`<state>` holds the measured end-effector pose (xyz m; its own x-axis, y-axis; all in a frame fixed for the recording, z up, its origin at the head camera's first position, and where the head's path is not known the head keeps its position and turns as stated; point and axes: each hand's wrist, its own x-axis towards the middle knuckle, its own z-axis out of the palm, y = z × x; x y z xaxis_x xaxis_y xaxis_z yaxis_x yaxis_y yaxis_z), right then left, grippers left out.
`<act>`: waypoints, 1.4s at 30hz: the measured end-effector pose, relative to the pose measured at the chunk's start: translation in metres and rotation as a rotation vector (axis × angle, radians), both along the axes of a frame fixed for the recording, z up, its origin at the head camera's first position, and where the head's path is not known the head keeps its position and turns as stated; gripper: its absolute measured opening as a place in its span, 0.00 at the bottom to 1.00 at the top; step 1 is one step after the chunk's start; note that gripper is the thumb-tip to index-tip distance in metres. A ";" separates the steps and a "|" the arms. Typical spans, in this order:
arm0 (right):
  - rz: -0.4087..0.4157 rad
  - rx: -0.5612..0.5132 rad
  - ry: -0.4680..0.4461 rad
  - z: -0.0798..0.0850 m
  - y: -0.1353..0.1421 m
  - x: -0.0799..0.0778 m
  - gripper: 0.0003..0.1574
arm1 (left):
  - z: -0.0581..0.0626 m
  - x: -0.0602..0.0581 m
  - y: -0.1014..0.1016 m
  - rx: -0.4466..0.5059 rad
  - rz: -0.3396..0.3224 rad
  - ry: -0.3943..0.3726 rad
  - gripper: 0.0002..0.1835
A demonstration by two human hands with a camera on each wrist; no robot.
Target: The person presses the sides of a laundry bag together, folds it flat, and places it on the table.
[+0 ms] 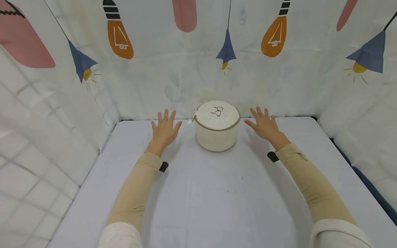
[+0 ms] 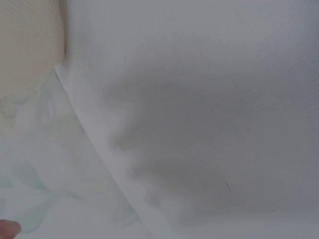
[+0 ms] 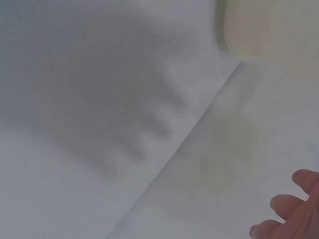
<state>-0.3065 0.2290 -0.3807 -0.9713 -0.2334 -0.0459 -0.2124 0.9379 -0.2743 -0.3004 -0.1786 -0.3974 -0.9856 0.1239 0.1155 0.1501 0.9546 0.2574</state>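
Observation:
A round cream mesh laundry bag (image 1: 216, 134) with an olive zip edge and a small dark bird drawing on its lid stands upright toward the back of the table. To its left my left hand (image 1: 164, 131) is held with fingers spread, apart from the bag. My right hand (image 1: 265, 125) is on the other side, fingers also spread and holding nothing. Part of the bag (image 2: 30, 45) shows in the left wrist view, along with one fingertip (image 2: 10, 229). The right wrist view has the bag (image 3: 274, 37) at top right and several fingertips (image 3: 286, 205).
A white cloth covers the table (image 1: 211, 206). Behind it hangs a pale curtain (image 1: 186, 79) printed with lamps and bulbs, close to the table's back edge. More curtain closes off both sides. Hand shadows fall on the cloth.

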 end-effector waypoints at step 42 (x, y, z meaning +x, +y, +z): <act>0.025 -0.576 -0.064 0.040 -0.019 0.016 0.38 | 0.031 0.007 0.043 0.799 -0.098 -0.096 0.29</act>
